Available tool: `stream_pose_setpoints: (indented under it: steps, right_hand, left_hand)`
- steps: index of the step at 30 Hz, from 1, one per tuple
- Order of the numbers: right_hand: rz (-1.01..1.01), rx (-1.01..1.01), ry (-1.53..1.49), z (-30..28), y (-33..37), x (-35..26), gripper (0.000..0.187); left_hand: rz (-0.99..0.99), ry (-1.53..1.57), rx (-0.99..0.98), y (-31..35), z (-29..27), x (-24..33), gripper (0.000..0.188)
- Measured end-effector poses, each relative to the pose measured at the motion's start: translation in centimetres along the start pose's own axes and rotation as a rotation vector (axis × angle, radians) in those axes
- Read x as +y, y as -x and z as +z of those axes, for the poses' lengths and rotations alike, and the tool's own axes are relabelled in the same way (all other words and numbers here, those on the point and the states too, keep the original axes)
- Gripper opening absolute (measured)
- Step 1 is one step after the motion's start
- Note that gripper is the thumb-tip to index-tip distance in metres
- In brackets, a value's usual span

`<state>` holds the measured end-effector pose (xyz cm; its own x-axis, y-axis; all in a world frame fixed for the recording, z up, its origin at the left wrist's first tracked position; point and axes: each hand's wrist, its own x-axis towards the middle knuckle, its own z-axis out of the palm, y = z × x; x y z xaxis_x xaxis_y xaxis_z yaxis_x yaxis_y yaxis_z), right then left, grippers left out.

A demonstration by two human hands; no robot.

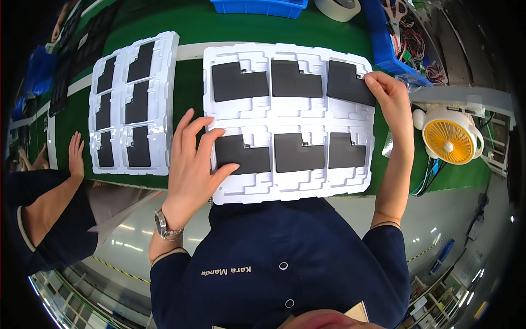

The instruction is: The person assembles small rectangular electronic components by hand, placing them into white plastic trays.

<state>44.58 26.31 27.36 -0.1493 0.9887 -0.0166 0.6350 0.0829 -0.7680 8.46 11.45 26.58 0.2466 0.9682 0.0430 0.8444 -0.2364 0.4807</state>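
Note:
In front of me lies a white moulded plastic tray (296, 118) with flat black L-shaped pieces in two rows. My right hand (390, 96) pinches the right edge of the far right black piece (346, 82), which sits slightly tilted over its pocket. My left hand (192, 159) is at the tray's left side with its fingers spread. Its thumb rests on the near left black piece (249, 156), and its index fingertip is by that piece's upper corner. The other black pieces, such as the far middle piece (293, 82), lie in their pockets.
A second white tray (119, 104) with similar black pieces stands to the left, near a co-worker's hand (76, 156). A yellow-and-white fan (449, 140) stands right. Beyond are a blue bin (392, 55) of wires, a tape roll (338, 7) and another blue bin (260, 7).

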Motion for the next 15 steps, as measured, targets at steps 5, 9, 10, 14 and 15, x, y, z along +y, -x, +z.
stream_pose_setpoints:
  steps: [5, 9, 10, 14, 15]
  right_hand:
    - [0.035, 0.069, 0.241, 0.7, -0.1, 1.1, 0.019]
    - [-0.010, 0.192, 0.468, 0.6, 1.3, 0.2, 0.024]
    - [0.002, 0.191, 0.439, 0.6, 1.7, -0.3, 0.023]
    - [-0.046, 0.092, 0.251, 1.8, 3.3, -3.8, 0.020]
    - [-0.183, 0.047, 0.174, 2.4, 3.7, -5.0, 0.019]
  left_hand:
    - [0.040, -0.067, -0.058, -0.1, -0.6, 0.5, 0.058]
    - [0.050, 0.055, -0.018, -0.7, -0.5, 0.2, 0.052]
    - [0.112, 0.106, -0.034, -0.6, -0.4, -0.3, 0.051]
    - [-0.003, 0.367, -0.014, -0.2, -0.5, 0.6, 0.037]
    - [-0.140, 0.527, -0.021, -0.1, -0.6, 1.3, 0.032]
